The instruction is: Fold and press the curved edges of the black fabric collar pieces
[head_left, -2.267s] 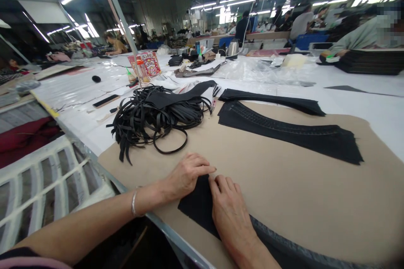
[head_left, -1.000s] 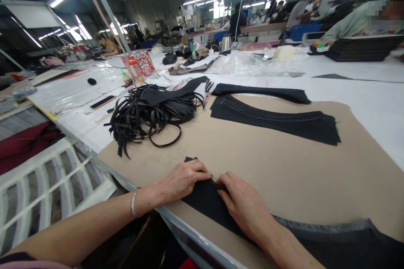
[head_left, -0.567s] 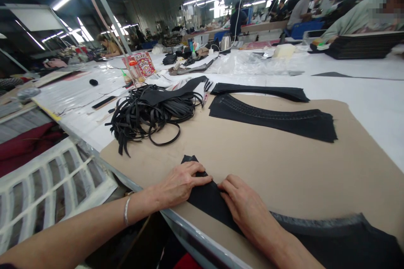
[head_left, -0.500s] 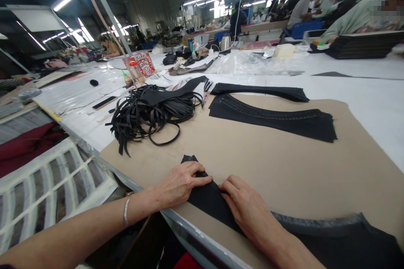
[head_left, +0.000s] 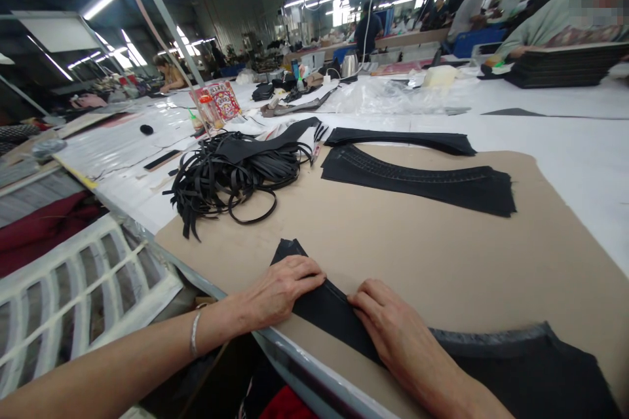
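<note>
Black strip point(head_left: 335, 319): long axis slants from beyond your left fingers point(head_left: 310, 270), pressed atop, past right fingers point(head_left: 364, 302), pinching its edge.

I log the foreground cloth point(head_left: 535, 373) as plain black, a mottled grey band along its curved edge. Sheet beneath point(head_left: 432, 255): even tan; desk point(head_left: 584, 150), white. Strap tangle point(head_left: 250, 173): solid black. Nearer stacked panel point(head_left: 417, 190): black, with paler ladder-like marking along its curve. Packet point(head_left: 225, 103): red, with a busy white pattern, though too small from my end to read surely. Bracelet point(head_left: 194, 334): silver. Slatted rack point(head_left: 73, 306): cream. Heaped fabric point(head_left: 49, 226), left: maroon. Far crate point(head_left: 479, 44): blue.
</note>
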Motion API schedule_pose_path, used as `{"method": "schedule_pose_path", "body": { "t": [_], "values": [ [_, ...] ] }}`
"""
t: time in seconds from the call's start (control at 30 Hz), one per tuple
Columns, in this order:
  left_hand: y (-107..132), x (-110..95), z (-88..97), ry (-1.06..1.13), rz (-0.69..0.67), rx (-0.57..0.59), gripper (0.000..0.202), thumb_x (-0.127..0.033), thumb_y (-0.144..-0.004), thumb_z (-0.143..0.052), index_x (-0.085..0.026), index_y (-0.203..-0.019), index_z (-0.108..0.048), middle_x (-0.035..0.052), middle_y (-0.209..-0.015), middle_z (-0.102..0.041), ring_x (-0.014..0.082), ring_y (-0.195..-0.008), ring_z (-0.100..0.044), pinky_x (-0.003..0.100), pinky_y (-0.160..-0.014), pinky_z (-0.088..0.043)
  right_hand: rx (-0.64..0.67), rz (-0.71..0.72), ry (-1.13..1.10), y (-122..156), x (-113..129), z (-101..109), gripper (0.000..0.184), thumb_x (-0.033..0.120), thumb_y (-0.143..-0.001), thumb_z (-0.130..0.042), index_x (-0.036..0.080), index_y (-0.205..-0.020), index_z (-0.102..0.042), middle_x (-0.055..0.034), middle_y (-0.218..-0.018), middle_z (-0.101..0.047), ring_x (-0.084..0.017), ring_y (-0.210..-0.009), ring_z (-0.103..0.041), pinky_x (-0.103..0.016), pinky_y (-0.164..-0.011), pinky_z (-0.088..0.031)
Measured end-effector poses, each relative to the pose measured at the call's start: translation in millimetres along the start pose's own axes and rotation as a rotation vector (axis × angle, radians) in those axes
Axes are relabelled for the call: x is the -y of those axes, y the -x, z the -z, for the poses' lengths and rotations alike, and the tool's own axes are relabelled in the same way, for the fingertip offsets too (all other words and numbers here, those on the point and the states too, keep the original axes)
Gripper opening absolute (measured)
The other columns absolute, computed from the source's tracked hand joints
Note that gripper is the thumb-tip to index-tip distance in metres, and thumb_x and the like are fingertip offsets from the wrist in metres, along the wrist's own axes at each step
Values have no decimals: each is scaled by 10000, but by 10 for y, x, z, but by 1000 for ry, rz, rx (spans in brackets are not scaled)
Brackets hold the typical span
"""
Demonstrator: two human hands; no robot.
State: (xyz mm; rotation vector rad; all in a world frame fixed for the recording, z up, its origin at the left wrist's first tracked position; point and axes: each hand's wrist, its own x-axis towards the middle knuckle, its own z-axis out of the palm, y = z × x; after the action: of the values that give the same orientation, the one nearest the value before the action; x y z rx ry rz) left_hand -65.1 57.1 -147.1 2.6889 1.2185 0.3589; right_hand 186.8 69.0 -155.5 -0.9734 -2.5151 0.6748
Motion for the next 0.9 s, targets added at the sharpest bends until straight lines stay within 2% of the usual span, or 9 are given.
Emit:
{"method": "schedule_pose_path", "body": {
  "t": [0.1, 0.23, 0.3, 0.43, 0.63, 0.77, 0.9],
  "values": [
    [-63, -55, 46, 47, 10, 47, 493, -23, -841, -387, -188, -1287, -517, 79, -1137, -601, 187, -1123, -506, 350, -1005, -421, -24, 15, 14, 39, -30, 14, 232, 97, -931, -406, 186, -872, -611, -53, -893, -574, -171, -837, -565, -309, -763, -490],
    [-115, -143, 91, -13, 35, 81, 592, -23, -822, -412, -290, -1347, -475, 66, -1072, -581, 200, -1034, -527, 376, -954, -439, -40, 25, 13, 90, -62, 16, 245, 81, -924, -399, 194, -901, -616, -52, -893, -572, -169, -833, -563, -302, -755, -489],
    [-122, -177, 94, -66, 27, 97, 578, -48, -821, -450, -322, -1327, -498, 66, -1061, -562, 213, -1035, -516, 415, -986, -409, -34, 23, 7, 111, -76, 16, 243, 81, -926, -401, 193, -914, -616, -52, -896, -568, -172, -835, -558, -307, -753, -485],
    [-113, -219, 87, -154, 6, 109, 559, -88, -844, -465, -319, -1353, -470, 75, -1089, -537, 220, -1061, -496, 488, -1092, -286, -1, 15, -12, 161, -114, 40, 241, 97, -942, -393, 187, -940, -616, -54, -905, -558, -181, -839, -539, -328, -761, -472],
    [-97, -261, 68, -221, 0, 115, 629, -73, -816, -483, -370, -1368, -438, 75, -1155, -508, 233, -1120, -477, 539, -1113, -234, 33, 21, -45, 273, -197, 110, 252, 94, -949, -375, 185, -977, -608, -57, -937, -545, -181, -866, -522, -345, -795, -456],
    [-76, -265, 27, -198, 17, 81, 622, -50, -806, -474, -362, -1345, -469, 82, -1229, -481, 246, -1214, -428, 541, -1112, -239, 29, 19, -52, 328, -228, 149, 235, 94, -944, -393, 190, -967, -606, -56, -946, -546, -180, -880, -522, -343, -804, -451],
    [-107, -315, 5, -87, -29, 22, 508, -40, -829, -427, -251, -1276, -541, 90, -1248, -508, 225, -1209, -433, 444, -1071, -341, 21, 26, -38, 359, -237, 159, 246, 66, -932, -393, 181, -964, -608, -60, -938, -547, -185, -869, -512, -354, -806, -445]
  ]
}}
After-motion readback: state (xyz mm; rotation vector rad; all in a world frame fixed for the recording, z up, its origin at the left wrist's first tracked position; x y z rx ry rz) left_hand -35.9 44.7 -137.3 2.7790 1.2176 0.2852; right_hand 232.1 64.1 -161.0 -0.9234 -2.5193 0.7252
